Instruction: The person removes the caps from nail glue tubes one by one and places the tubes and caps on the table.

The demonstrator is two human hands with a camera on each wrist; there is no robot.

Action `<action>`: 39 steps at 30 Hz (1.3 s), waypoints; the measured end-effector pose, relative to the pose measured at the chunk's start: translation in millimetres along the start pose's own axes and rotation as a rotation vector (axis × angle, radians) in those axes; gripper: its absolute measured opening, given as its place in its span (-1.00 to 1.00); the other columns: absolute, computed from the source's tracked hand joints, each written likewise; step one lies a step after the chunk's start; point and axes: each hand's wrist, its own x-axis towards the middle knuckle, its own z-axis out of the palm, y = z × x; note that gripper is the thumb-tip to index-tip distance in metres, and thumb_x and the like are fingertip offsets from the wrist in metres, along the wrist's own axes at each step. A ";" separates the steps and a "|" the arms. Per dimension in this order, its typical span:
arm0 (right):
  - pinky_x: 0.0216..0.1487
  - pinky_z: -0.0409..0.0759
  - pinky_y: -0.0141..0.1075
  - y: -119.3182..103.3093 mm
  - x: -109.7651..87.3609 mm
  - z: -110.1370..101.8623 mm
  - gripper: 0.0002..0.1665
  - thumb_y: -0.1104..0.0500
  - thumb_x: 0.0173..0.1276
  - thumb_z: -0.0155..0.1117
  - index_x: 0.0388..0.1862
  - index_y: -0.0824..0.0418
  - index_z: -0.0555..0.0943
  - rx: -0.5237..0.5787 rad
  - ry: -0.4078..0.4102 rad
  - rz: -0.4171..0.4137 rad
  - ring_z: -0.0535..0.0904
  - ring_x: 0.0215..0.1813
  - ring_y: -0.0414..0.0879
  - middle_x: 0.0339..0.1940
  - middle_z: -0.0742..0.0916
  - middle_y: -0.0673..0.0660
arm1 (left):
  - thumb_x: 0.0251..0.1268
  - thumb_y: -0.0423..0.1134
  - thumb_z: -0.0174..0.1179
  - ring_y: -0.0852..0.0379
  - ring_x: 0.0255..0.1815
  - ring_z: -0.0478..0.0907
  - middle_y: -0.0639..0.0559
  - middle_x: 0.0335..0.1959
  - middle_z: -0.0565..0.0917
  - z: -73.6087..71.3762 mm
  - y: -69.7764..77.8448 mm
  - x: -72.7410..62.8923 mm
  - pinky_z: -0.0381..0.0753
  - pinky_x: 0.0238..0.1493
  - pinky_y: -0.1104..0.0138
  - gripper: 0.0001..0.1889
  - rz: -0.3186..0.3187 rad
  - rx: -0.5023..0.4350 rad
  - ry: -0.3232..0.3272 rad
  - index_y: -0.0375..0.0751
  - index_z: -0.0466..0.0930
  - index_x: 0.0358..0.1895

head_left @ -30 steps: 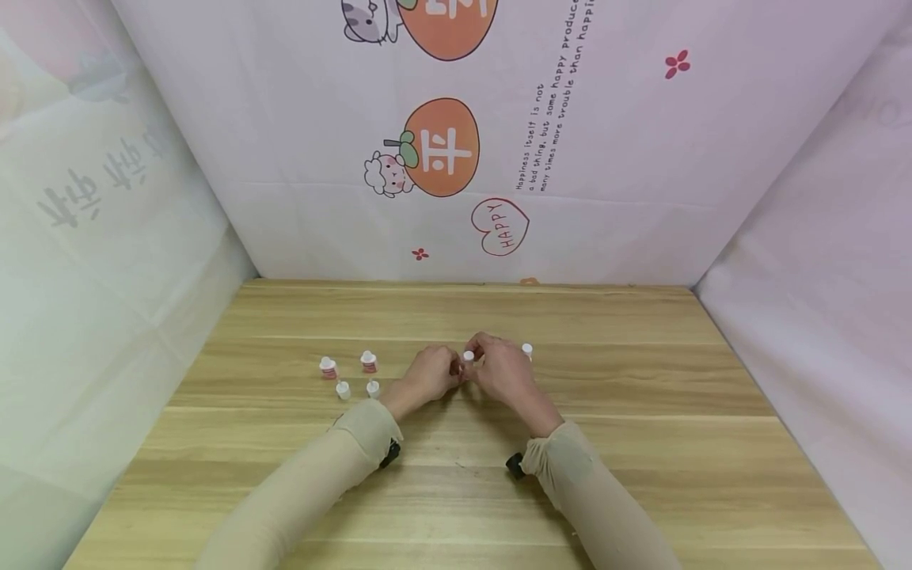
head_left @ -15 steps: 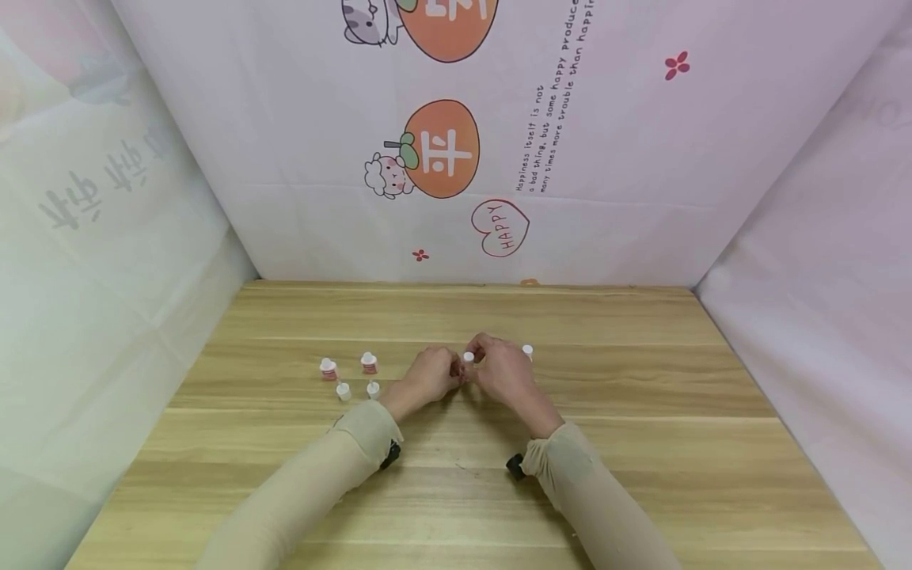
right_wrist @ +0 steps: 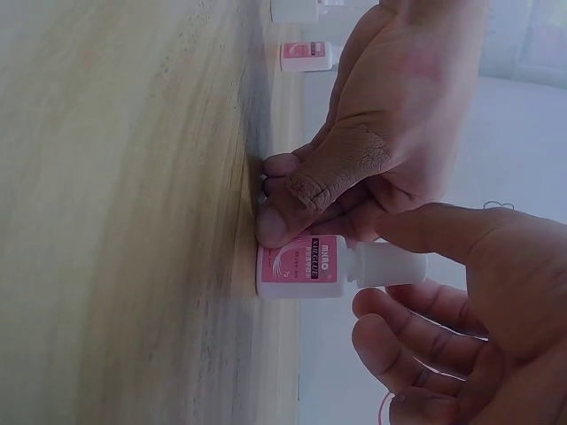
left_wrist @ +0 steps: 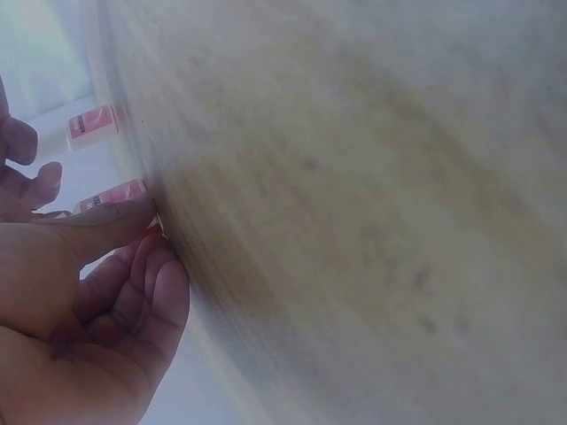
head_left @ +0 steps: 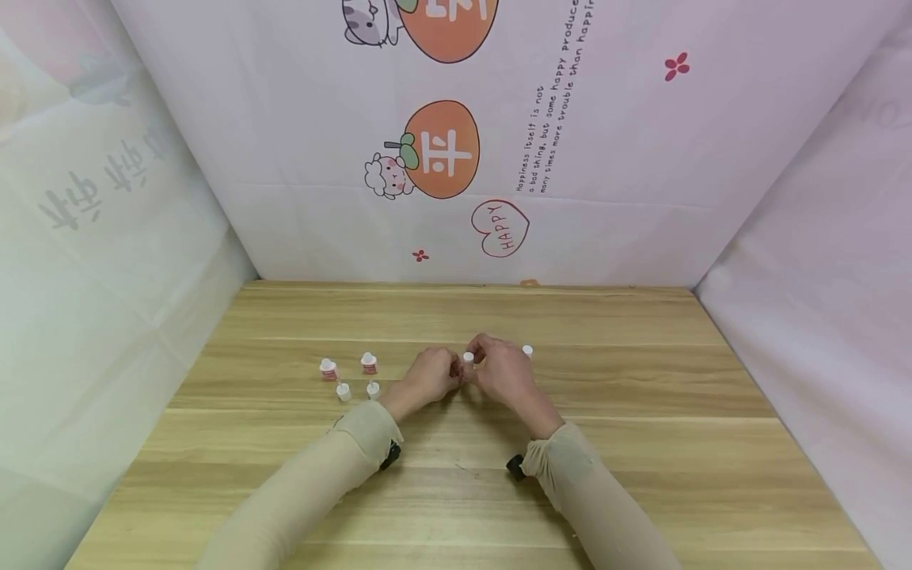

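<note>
A small nail glue bottle with a pink label (right_wrist: 306,266) stands upright on the table between my hands. Its white cap (head_left: 468,358) is on top. My left hand (head_left: 432,372) holds the bottle low down, with the thumb against the label side near the base. Around the cap are the thumb and curled fingers of my right hand (head_left: 504,370). A small orange-red bit (left_wrist: 152,232) shows at the left fingertips in the left wrist view. Just behind the right hand, a second capped bottle (head_left: 527,351) is mostly hidden in the head view.
To the left stand two more pink-labelled bottles (head_left: 328,369), without their large caps. In front of them lie two white caps (head_left: 343,392) with thin stems. Printed white cloth (head_left: 606,214) walls off the back and sides of the wooden table (head_left: 456,507).
</note>
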 end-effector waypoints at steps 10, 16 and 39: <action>-0.37 0.53 -0.26 -1.3 -1.0 -0.1 -0.74 0.04 0.21 0.48 -0.16 -0.01 0.63 -0.035 0.003 -0.040 0.64 -0.30 -0.07 -0.23 0.78 0.00 | 0.25 -0.26 0.37 0.19 -0.38 0.55 0.09 -0.45 0.71 0.9 -0.1 -1.2 0.57 -0.22 0.30 -0.90 0.003 -0.003 -0.003 -0.11 0.68 -0.42; -0.38 0.50 -0.28 -1.2 -0.9 0.1 -0.71 -0.03 0.20 0.50 -0.16 -0.02 0.63 -0.021 -0.012 0.004 0.62 -0.30 -0.08 -0.24 0.77 -0.03 | 0.22 -0.29 0.38 0.19 -0.38 0.56 0.09 -0.46 0.70 1.9 -1.0 -0.6 0.58 -0.20 0.29 -0.91 0.012 -0.006 0.007 -0.10 0.69 -0.43; -0.38 0.49 -0.27 -4.0 0.7 -4.5 -0.76 -0.01 0.23 0.46 -0.19 -0.03 0.62 -0.007 -0.025 0.039 0.59 -0.32 -0.10 -0.25 0.77 -0.04 | 0.25 -0.21 0.38 0.19 -0.41 0.52 0.08 -0.48 0.68 0.9 -1.5 1.0 0.54 -0.26 0.31 -0.86 0.008 0.013 0.001 -0.13 0.67 -0.43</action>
